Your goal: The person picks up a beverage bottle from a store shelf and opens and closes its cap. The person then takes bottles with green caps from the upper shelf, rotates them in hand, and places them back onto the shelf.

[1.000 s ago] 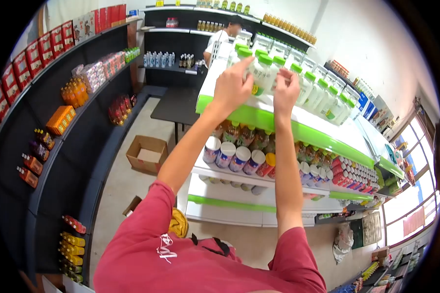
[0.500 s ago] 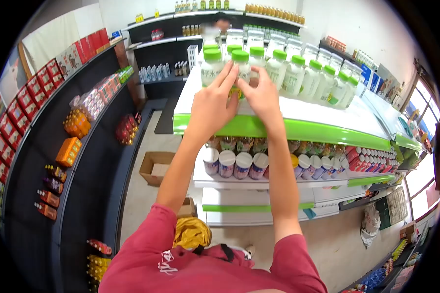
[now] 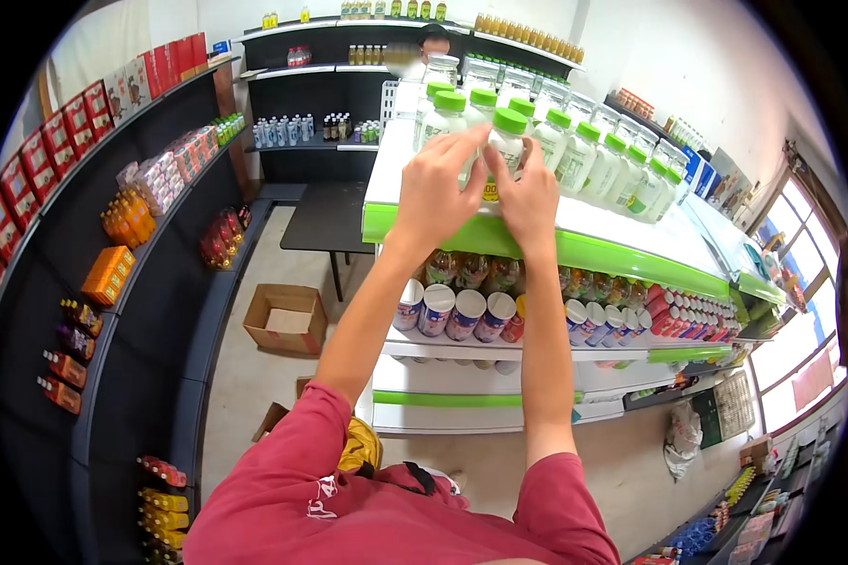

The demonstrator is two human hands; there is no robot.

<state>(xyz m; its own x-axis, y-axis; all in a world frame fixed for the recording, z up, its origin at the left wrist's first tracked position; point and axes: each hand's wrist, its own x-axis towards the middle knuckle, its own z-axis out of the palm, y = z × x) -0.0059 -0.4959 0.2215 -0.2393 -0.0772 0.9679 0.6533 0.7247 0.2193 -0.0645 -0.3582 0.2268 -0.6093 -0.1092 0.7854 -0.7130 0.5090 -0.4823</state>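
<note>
A clear plastic bottle with a green cap (image 3: pixel 510 121) stands at the front edge of the white shelf top, a bit of yellow label showing low between my hands. My left hand (image 3: pixel 440 188) curls its fingers against the bottle's left side. My right hand (image 3: pixel 526 202) wraps the right side, thumb across the front. Part of the bottle's body is hidden by my fingers. Left of it is another green-capped bottle (image 3: pixel 449 102), partly behind my left hand. Several matching bottles (image 3: pixel 576 155) line up to the right, with more behind.
Below the green shelf edge (image 3: pixel 631 256) stand white-lidded canisters (image 3: pixel 466 315) and drink bottles. Dark shelving (image 3: pixel 151 311) with packaged goods runs along the left. An open cardboard box (image 3: pixel 287 320) lies on the floor by a dark table (image 3: pixel 325 217). Another person (image 3: pixel 433 42) is behind the display.
The view has shifted, bringing more of the dark table into sight. My hands remain around the front bottle, with my left fingers more curled and the wrists slightly changed in angle.
</note>
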